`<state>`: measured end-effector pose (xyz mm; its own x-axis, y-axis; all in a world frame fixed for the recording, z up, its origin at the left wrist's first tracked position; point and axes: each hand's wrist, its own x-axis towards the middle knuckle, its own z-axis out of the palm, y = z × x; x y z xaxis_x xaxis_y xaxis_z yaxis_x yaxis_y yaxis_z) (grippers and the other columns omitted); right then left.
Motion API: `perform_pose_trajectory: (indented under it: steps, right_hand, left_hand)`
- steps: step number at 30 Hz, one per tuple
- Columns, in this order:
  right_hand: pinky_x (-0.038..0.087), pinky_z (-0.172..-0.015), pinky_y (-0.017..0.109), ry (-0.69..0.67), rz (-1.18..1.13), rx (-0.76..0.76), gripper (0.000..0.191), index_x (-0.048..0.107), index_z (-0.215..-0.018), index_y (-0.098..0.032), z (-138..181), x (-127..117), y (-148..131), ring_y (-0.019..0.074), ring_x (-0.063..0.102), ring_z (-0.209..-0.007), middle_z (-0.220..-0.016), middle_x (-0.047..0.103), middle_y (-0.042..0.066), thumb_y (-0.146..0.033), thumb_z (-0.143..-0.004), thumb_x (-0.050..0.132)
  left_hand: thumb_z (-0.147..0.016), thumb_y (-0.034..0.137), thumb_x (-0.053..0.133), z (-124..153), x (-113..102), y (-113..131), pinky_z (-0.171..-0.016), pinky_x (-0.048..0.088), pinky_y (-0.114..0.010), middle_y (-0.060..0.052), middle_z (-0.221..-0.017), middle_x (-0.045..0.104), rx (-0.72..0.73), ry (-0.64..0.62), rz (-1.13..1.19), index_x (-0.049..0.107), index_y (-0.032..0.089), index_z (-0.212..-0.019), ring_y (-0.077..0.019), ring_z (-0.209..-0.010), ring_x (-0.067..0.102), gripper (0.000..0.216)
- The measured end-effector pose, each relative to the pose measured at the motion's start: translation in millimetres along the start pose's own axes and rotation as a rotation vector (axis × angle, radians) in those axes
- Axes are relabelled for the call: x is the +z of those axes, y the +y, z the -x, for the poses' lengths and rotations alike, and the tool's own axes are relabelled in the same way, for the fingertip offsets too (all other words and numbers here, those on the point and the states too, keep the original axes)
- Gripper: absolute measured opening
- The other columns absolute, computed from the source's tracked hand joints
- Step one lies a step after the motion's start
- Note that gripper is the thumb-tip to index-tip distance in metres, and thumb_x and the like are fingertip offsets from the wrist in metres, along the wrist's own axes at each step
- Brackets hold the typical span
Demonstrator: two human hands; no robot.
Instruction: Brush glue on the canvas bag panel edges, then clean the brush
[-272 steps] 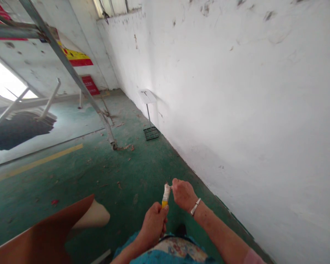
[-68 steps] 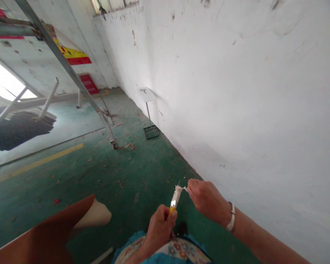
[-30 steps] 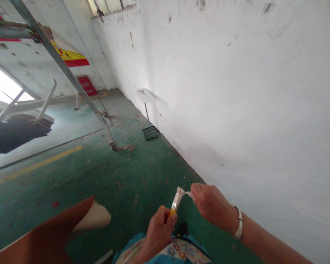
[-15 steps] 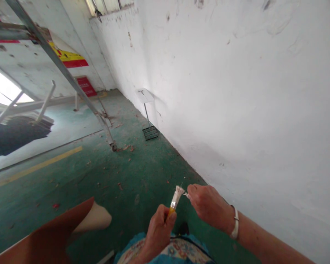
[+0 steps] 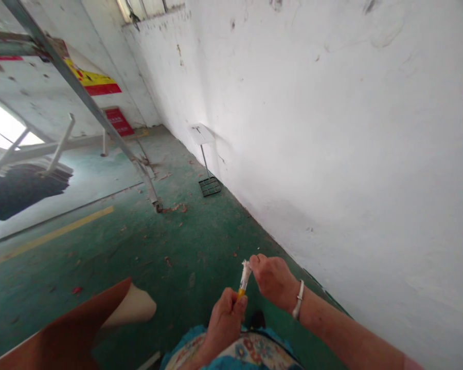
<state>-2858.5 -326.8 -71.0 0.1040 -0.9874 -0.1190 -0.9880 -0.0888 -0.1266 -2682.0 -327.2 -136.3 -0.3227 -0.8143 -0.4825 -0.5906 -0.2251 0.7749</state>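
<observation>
A small paintbrush (image 5: pixel 244 278) with a yellow handle and pale, clumped bristles points upward at the lower middle of the view. My left hand (image 5: pixel 227 317) is wrapped round its handle. Close against the right side of the bristles is my right hand (image 5: pixel 272 277), a white band on its wrist. Its thumb and fingers are pinched together at the bristle tips; whether they grip bristles or a bit of something else is too small to make out.
A white wall (image 5: pixel 332 169) runs along the right. On the green floor (image 5: pixel 139 246) lie scattered flakes. A stand with a white panel (image 5: pixel 202 133) is near the wall; a metal frame leg (image 5: pixel 81 92) slants down at left. A curled brown sheet (image 5: pixel 81 318) lies lower left.
My right hand has moved left, from just apart from the brush to the bristles. The brush has turned a little more upright in my left hand, which has stayed about in place.
</observation>
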Motion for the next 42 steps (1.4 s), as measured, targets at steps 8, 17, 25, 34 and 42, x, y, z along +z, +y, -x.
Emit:
perform_pose_trajectory:
  steps: [8,17,25,34,42]
  right_hand:
    - [0.042,-0.060,0.025,-0.020,-0.055,0.079,0.010,0.053,-0.093,-0.017,-13.5,23.2,-1.3,0.0199,0.069,-0.075,-0.085,0.067,0.008,-0.011,-0.091,0.046]
    - [0.036,-0.062,0.028,0.085,-0.099,0.249,0.024,0.055,-0.090,-0.015,4.5,9.0,68.3,0.0195,0.065,-0.073,-0.079,0.067,0.009,-0.020,-0.101,0.034]
    - [0.033,-0.060,0.027,0.094,-0.168,0.051,0.019,0.056,-0.090,-0.020,25.7,-2.5,20.5,0.0155,0.061,-0.072,-0.083,0.063,0.001,-0.022,-0.100,0.041]
    - [0.031,-0.053,0.029,0.049,-0.080,-0.009,0.020,0.056,-0.094,-0.019,14.5,5.5,0.2,0.0179,0.062,-0.067,-0.084,0.063,0.004,-0.009,-0.096,0.039]
    - [0.031,-0.055,0.028,0.070,-0.023,0.198,0.018,0.054,-0.090,-0.013,-15.2,4.8,52.0,0.0204,0.065,-0.071,-0.080,0.066,0.011,-0.014,-0.099,0.038]
  left_hand:
    - [-0.085,0.040,0.048,2.2,-4.8,0.3,-0.057,0.034,-0.025,0.005,-0.055,0.050,-0.021,0.052,-0.052,0.043,0.022,-0.067,-0.0131,-0.056,0.048,0.026]
    - [-0.085,0.058,0.044,12.4,-11.3,-4.4,-0.045,0.031,-0.022,0.008,-0.047,0.043,-0.056,-0.088,0.159,0.043,0.022,-0.068,-0.0089,-0.041,0.039,0.040]
    - [-0.075,0.075,0.046,2.0,-4.6,-3.7,-0.039,0.026,-0.019,0.007,-0.052,0.050,-0.039,-0.161,0.263,0.046,0.020,-0.075,-0.0061,-0.036,0.039,0.055]
    - [-0.082,0.061,0.047,-8.6,3.5,-12.9,-0.044,0.026,-0.022,0.008,-0.050,0.047,0.013,-0.131,0.132,0.042,0.022,-0.073,-0.0074,-0.039,0.036,0.041]
    - [-0.083,0.061,0.044,-1.1,-0.1,-12.4,-0.046,0.031,-0.023,0.006,-0.049,0.051,0.032,-0.165,0.086,0.046,0.022,-0.072,-0.0096,-0.043,0.043,0.040]
